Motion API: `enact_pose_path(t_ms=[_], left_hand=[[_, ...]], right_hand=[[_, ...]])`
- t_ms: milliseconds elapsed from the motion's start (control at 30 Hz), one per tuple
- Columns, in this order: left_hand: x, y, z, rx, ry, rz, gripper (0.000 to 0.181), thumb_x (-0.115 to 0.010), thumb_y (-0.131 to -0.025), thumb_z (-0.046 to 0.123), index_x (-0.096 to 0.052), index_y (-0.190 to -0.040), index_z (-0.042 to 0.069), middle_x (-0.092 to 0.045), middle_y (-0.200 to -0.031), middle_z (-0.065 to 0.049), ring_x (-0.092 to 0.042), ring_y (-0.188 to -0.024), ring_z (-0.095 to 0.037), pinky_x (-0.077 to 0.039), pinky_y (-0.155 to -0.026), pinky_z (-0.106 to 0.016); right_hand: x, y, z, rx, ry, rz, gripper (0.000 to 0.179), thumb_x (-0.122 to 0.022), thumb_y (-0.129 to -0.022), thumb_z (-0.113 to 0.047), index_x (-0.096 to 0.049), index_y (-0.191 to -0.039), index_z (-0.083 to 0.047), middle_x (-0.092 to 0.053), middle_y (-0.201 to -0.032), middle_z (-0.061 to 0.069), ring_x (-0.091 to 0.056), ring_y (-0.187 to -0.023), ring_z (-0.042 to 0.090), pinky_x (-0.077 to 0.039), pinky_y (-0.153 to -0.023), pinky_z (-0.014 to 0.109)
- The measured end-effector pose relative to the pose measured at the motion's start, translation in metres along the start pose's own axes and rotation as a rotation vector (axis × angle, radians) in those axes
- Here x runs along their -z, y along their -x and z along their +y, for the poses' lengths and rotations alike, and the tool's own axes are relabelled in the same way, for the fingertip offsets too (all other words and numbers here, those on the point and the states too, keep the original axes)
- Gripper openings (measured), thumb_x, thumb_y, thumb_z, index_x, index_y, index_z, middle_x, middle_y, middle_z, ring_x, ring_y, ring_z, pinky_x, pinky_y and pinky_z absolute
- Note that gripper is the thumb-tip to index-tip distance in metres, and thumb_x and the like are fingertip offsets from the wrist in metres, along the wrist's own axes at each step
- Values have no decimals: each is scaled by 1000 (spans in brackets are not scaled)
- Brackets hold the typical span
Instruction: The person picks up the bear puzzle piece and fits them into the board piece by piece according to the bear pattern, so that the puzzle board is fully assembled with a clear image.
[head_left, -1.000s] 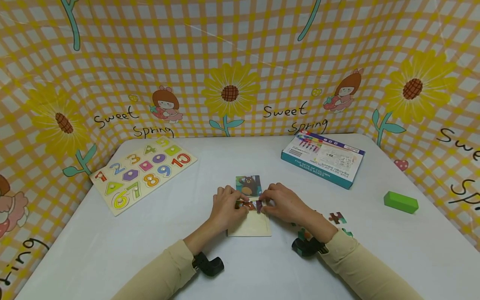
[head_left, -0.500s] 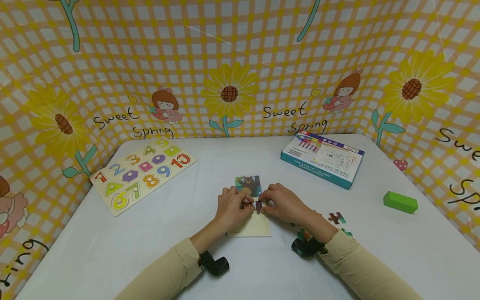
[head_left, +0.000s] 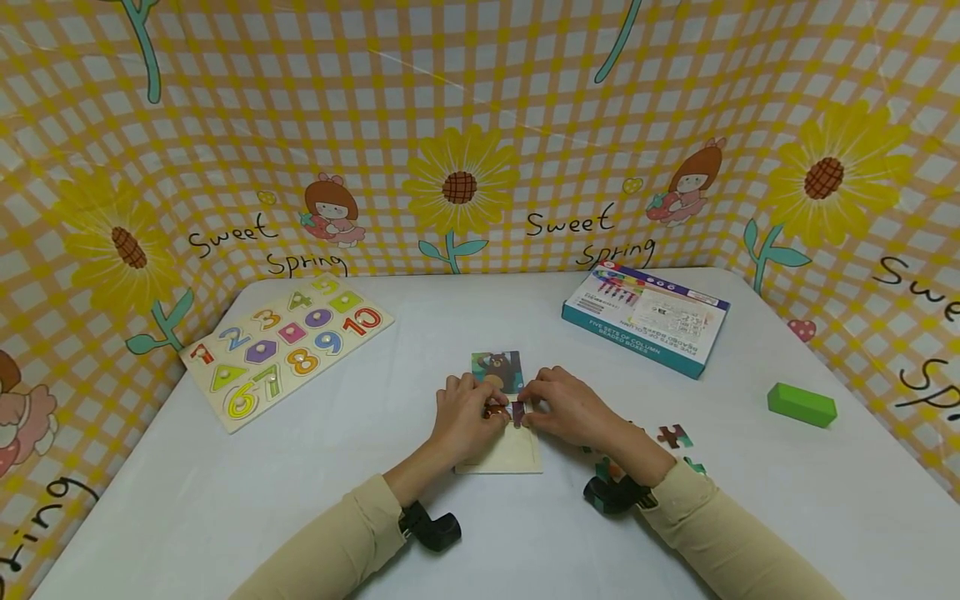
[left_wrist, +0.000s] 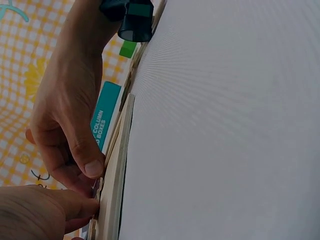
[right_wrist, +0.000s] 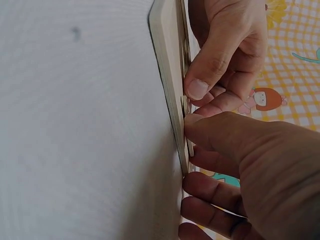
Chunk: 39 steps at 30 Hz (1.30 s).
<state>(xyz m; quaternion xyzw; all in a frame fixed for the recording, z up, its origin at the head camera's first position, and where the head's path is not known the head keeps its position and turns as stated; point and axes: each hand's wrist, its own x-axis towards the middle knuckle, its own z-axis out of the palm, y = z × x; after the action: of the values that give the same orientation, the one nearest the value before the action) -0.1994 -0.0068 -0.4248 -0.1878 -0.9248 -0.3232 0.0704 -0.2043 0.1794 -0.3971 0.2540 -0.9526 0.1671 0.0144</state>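
In the head view, a pale wooden puzzle board (head_left: 498, 458) lies flat on the white table with a picture card of a bear (head_left: 497, 367) just beyond it. My left hand (head_left: 463, 419) pinches a brown puzzle piece (head_left: 495, 412) over the board's upper part. Beside it, my right hand (head_left: 567, 407) grips a narrow dark purple-brown puzzle piece (head_left: 518, 413) between thumb and finger. The two pieces sit close together; whether they interlock cannot be told. From the right wrist view, the held piece (right_wrist: 190, 145) stands slightly off the board, and both thumbs are near each other.
Several loose puzzle pieces (head_left: 674, 436) lie right of the board, partly hidden under the right forearm. A number board (head_left: 288, 350) sits at the left. A teal-sided box (head_left: 645, 321) stands back right, with a green block (head_left: 801, 405) nearer the right edge.
My left hand has shifted slightly right, toward the right hand, and the brown piece is now closer to the purple-brown one. The right hand stays nearly still.
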Motion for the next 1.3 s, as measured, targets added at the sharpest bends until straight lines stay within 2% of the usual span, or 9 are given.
enact_pose_path(t_ms=[267,533,767,1300], left_hand=[[-1,0,1,11,-6,4,10,-68,-80,23,-70,-89,20,-55,-92,-2,-39,-88,-19,-26,-76,-34],[-1,-1,0,12,-24,10,9,-68,-80,25,-70,-88,21,-54,-92,-2,-40,-89,-19,-26,-75,-34],[0,0,1,16,-20,7,9,-67,-79,25,-70,-87,21,-53,-90,-1,-39,-87,-19,-26,-75,-34],[0,0,2,7,-34,12,10,-67,-79,25,-70,-88,21,-54,-90,-1,-39,-87,-18,-26,-75,-34]], right_hand=[[0,0,1,12,-3,8,24,-74,-78,-26,-72,-99,-14,-60,-87,-1,-43,-78,12,-35,-65,24],[-2,0,4,21,-22,25,20,-71,-79,-19,-69,-98,-12,-60,-86,0,-47,-81,13,-39,-69,27],[-2,0,2,14,-41,21,15,-73,-79,-23,-71,-91,-15,-60,-88,-1,-47,-83,13,-37,-69,27],[-3,1,4,17,-27,46,13,-74,-78,-21,-71,-89,-14,-59,-86,-1,-46,-80,14,-36,-68,27]])
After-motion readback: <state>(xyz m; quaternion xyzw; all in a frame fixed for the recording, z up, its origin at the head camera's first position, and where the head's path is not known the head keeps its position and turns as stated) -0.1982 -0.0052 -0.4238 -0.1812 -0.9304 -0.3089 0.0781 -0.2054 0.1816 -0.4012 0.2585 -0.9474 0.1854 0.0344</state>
